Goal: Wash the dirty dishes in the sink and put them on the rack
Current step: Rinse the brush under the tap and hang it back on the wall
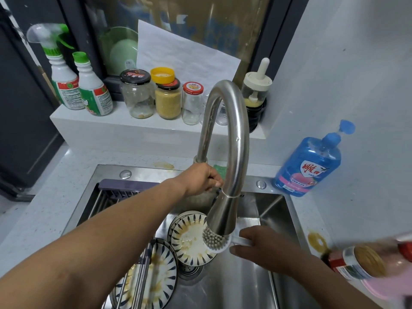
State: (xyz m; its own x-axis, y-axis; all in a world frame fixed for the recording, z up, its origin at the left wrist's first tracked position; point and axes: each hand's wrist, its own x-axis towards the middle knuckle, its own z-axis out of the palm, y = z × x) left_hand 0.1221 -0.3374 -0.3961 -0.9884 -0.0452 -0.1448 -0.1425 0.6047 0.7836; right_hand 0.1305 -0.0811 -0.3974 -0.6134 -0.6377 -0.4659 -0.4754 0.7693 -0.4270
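Dirty patterned plates [189,239] lie stacked in the steel sink [245,286] by the drain, with another plate [161,275] just beside them under the rods of the rack [142,262]. The right hand [263,247] closes its grip on the white handle of a dish brush [215,243], whose bristles face up beneath the faucet [237,130] head. The left hand [200,178] curls at the faucet's base; what its grip holds is hidden. A blue soap bottle [308,161] stands on the bench [44,208].

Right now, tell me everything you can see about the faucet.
The faucet is a tall brushed-steel gooseneck rising from the back rim of the sink, arching over and down to a flared spray head above the dirty plates. The left hand grips near its base; the right hand holds a brush right under the head. No water stream shows.
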